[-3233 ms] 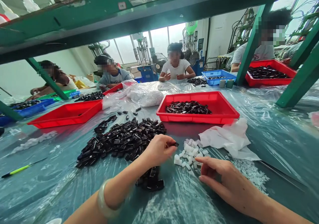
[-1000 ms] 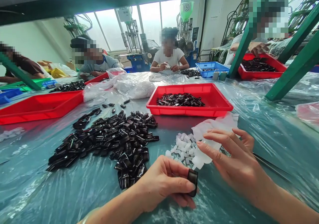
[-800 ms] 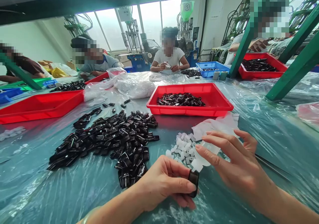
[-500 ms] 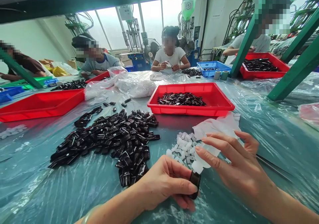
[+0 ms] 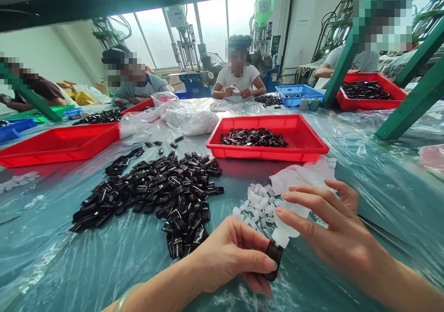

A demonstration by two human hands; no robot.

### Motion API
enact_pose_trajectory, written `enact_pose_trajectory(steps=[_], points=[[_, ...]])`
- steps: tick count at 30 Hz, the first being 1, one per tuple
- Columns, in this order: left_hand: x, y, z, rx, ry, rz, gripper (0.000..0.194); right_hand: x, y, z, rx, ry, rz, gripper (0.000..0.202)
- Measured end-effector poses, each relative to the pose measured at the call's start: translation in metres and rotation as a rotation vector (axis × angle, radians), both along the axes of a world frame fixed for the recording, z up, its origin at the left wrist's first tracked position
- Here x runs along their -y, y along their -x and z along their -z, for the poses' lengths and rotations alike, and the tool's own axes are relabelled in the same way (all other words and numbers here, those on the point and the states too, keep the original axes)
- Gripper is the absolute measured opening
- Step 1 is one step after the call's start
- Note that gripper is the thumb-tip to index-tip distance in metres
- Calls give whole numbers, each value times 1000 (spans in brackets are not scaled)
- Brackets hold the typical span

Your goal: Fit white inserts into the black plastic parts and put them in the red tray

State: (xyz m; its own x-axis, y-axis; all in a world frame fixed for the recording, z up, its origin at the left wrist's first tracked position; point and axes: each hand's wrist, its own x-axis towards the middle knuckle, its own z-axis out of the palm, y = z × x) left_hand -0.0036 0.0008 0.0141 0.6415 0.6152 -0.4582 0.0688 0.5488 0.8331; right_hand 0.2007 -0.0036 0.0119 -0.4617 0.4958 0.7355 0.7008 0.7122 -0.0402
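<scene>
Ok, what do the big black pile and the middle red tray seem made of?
The big black pile looks like glossy hard plastic, from its sharp white highlights, though coated metal is possible. The middle red tray: smooth moulded plastic, likely, given its even colour and rounded corners.

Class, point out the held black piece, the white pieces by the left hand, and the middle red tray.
Held black piece (image 5: 275, 253), head view, on its upper part.
White pieces (image 5: 259, 203), head view, on the middle of the heap.
Middle red tray (image 5: 267, 153), head view, on its near wall.
</scene>
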Motion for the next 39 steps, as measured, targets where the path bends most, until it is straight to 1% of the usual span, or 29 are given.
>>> enact_pose_trajectory(steps=[4, 15, 21, 28, 33, 39], points=[[1, -1, 0, -2, 7, -1, 15, -2, -2, -1, 36, 0, -21, 25], [0, 1, 2, 16, 14, 16, 15, -2, -5, -2, 28, 28, -47, 27], [-1, 1, 2, 3, 12, 16, 16, 1, -7, -1, 63, 9, -40, 31], [0, 0, 3, -10, 15, 26, 14, 2, -4, 0, 103, -54, -22, 30], [0, 0, 5, 19, 14, 39, 13, 2, 0, -2, 104, -94, -7, 29], [0, -1, 7, 23, 25, 37, 13, 3, 2, -3, 90, -70, -21, 30]])
